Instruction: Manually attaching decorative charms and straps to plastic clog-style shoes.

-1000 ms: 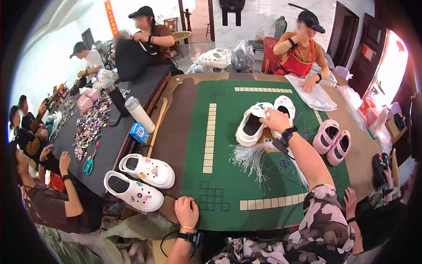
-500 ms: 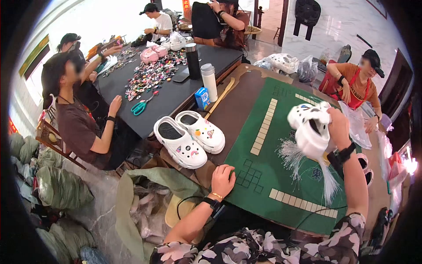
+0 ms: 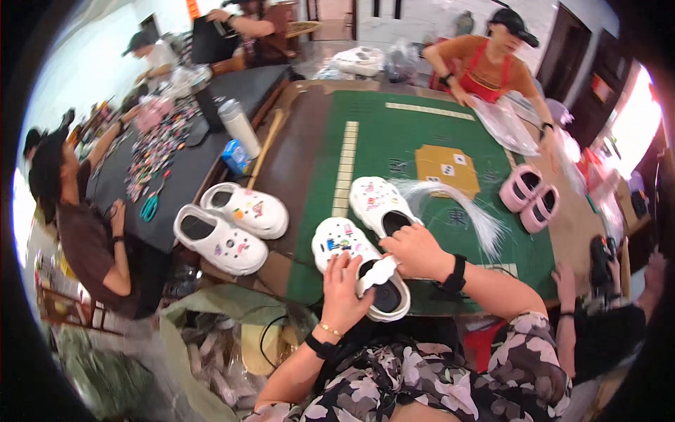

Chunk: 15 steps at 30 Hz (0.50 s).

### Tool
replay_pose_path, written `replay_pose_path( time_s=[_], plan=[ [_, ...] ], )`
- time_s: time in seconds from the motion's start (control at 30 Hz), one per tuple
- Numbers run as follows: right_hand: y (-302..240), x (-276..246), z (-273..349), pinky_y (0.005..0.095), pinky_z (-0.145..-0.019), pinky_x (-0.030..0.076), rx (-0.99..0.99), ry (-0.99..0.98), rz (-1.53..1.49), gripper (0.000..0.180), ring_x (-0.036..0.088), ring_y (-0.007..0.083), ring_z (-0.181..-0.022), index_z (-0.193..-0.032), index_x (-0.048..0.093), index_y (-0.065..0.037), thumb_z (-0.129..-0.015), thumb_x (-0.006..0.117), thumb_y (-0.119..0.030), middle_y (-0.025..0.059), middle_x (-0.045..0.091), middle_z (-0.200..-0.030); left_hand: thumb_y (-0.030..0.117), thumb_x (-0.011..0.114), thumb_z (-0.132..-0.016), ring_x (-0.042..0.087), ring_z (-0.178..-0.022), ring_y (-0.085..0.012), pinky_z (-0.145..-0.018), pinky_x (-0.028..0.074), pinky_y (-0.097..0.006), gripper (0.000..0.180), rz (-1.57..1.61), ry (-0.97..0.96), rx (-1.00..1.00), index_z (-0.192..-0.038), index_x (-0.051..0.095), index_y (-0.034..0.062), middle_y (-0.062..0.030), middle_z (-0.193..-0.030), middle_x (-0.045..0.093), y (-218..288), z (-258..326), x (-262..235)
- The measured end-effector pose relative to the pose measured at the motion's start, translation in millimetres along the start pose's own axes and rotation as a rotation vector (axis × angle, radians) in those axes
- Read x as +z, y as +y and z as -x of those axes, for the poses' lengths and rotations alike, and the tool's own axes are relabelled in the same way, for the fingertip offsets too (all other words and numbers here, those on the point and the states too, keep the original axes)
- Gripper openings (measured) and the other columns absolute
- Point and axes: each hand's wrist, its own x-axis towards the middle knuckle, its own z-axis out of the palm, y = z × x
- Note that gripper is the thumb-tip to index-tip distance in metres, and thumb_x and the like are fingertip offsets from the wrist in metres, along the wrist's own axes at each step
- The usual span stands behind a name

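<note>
Two white clogs with coloured charms stand side by side before me at the near edge of the green mat. My left hand is closed around the side of the nearer clog, fingers on its upper by the strap. From the right, my right hand grips that clog's white heel strap, which is raised over the opening. Just beyond, partly behind my right hand, is the other clog. Further left sits another pair of white charm-covered clogs.
White plastic strands lie across the mat by a yellow-brown square. Pink shoes stand to the right. Beyond the left clogs are a white bottle and blue box. A co-worker handles clear plastic across the table.
The white clogs my right hand held up over the mat now stand on the near edge. My left hand has moved onto one of them. The view has swung to the right.
</note>
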Motion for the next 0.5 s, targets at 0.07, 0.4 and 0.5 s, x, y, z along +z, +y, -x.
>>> replay_pose_path(
  time_s=[0.07, 0.4, 0.5],
  plan=[
    [-0.2, -1.9, 8.0, 0.0411, -0.071, 0.043, -0.008, -0.055, -0.054, 0.027, 0.062, 0.0271, -0.078, -0.101, 0.065, -0.014, -0.075, 0.070, -0.021, 0.0056, 0.063, -0.078, 0.004, 0.071, -0.064, 0.038, -0.131, -0.0451, -0.111, 0.032, -0.051, 0.068, 0.101, -0.069, 0.002, -0.130, 0.052, 0.0047, -0.0196, -0.136, 0.047, 1.2, -4.8, -2.1],
    [1.1, -12.3, 18.9, 0.0406, -0.079, 0.044, 0.036, -0.125, -0.224, 0.045, 0.064, 0.0259, -0.087, -0.117, 0.062, -0.010, -0.075, 0.069, -0.025, 0.0073, 0.067, -0.091, -0.011, 0.049, -0.066, 0.047, -0.128, -0.0397, -0.109, 0.037, -0.046, 0.060, 0.104, -0.041, 0.142, -0.124, 0.057, 0.0010, -0.0192, -0.129, 0.056, -12.4, -26.3, 9.9],
    [9.4, -3.1, 24.8, 0.0437, -0.074, 0.047, 0.034, -0.034, -0.287, 0.037, 0.065, 0.0304, -0.083, -0.107, 0.063, -0.011, -0.073, 0.068, -0.025, 0.0100, 0.066, -0.085, -0.012, 0.055, -0.066, 0.047, -0.128, -0.0380, -0.108, 0.038, -0.046, 0.060, 0.104, -0.033, 0.110, -0.124, 0.058, 0.0005, -0.0168, -0.130, 0.056, -11.3, -22.4, 5.3]
  ],
)
